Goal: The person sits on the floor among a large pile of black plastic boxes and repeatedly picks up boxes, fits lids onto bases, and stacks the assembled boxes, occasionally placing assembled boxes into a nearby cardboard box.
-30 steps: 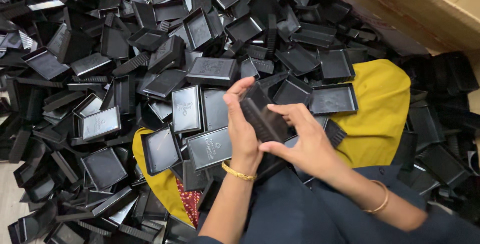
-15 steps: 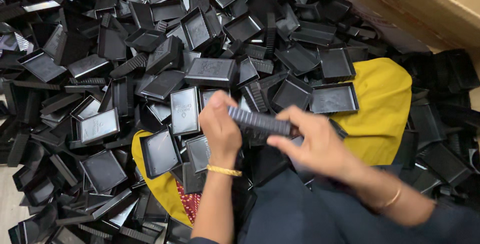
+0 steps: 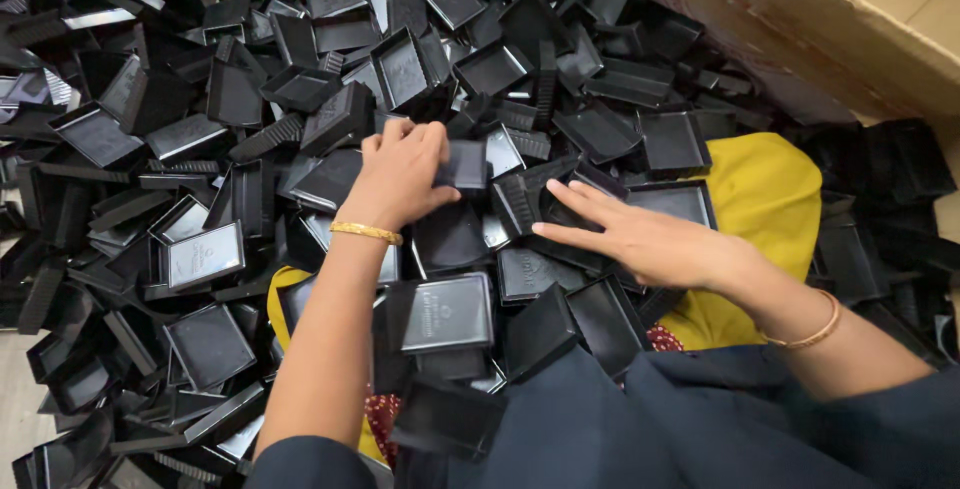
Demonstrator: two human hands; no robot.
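Note:
A deep heap of shallow black plastic trays (image 3: 400, 69) spreads in front of me. My left hand (image 3: 400, 174), with a gold bangle at the wrist, reaches forward into the heap, and its fingers curl over the edge of one small black tray (image 3: 467, 164). Flat on the trays nearer my lap lies my right hand (image 3: 645, 241), fingers spread and pointing left, holding nothing. It also wears a bangle. Two more trays lie just below my hands: one with a pale printed bottom (image 3: 445, 311) and an upturned one (image 3: 610, 314).
A brown cardboard box wall (image 3: 850, 29) runs along the upper right. Yellow cloth (image 3: 765, 189) lies under the trays on the right. My dark blue clothing (image 3: 700, 419) fills the bottom. A strip of pale floor (image 3: 12, 394) shows at the lower left.
Both hands held one black tray together near my lap. They have since parted: the left hand has reached forward into the heap, and the right has flattened onto the trays.

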